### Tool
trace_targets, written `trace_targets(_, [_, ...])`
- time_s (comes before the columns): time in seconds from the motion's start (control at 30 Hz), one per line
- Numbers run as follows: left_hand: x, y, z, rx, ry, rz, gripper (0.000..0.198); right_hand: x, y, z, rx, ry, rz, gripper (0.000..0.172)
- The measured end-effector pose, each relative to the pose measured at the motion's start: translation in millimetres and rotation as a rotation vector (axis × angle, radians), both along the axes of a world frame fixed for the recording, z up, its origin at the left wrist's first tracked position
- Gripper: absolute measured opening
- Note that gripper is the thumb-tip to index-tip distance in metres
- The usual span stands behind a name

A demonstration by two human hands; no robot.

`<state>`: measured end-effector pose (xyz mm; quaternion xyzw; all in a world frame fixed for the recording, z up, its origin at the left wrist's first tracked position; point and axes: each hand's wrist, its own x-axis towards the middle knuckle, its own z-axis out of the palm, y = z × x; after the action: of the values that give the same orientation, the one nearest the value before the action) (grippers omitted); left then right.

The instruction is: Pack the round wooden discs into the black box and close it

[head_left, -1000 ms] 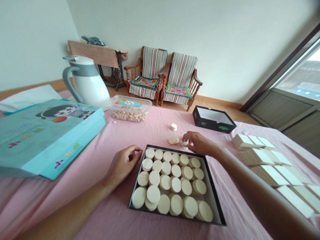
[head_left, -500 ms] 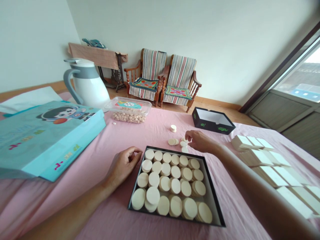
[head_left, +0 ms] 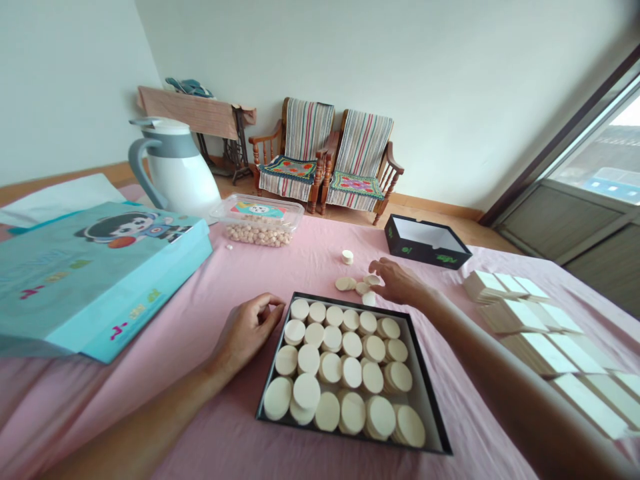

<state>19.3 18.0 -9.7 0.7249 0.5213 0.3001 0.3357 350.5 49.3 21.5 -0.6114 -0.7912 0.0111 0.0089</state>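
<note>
Soft daylight entered from the window point(head_left: 619, 157) at right, pale with glare near its top. Faint shadows lay between the pale discs point(head_left: 351, 371). Wide-angle distortion stretched the turquoise box point(head_left: 100, 280) at left; fine print blurred.

A home, with draped armchairs point(head_left: 309, 133)

At the lower left of the frame, the left forearm point(head_left: 145, 415) was bare right to the picture's edge, tapering to an uncovered left hand point(head_left: 247, 330); towards the lower right, the right forearm point(head_left: 500, 377) was likewise bare, narrowing to an uncovered right hand point(head_left: 397, 283)
</note>
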Motion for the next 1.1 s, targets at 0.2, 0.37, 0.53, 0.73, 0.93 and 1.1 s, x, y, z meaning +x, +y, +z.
trace_targets(0.2, [0, -2, 2.6, 0.001, 0.004, 0.003, 0.039, -2, 2, -6.6, 0.018, 0.007, -0.045, 0.016])
trace_targets(0.37, [0, -2, 3.1, 0.0, 0.003, 0.005, 0.039, 2, -5, 1.5, 0.083, 0.084, -0.053, 0.014])
trace_targets(0.53, [0, -2, 1.2, 0.01, 0.002, 0.004, 0.037, -20, -41, 27.1, 0.206, 0.404, 0.074, 0.016])
trace_targets(0.73, [0, -2, 2.5, 0.002, 0.012, 0.007, 0.038, -68, -98, 43.2, 0.143, 0.388, 0.226, 0.02])
trace_targets(0.93, [2, -4, 6.1, 0.025, -0.001, 0.018, 0.037, -76, -103, 32.1, 0.214, 0.294, 0.186, 0.026])
trace_targets(1.1, [1, -3, 4.5, 0.019, -0.004, 0.025, 0.036, -59, -102, 35.2, 0.324, 0.478, 0.064, 0.018])
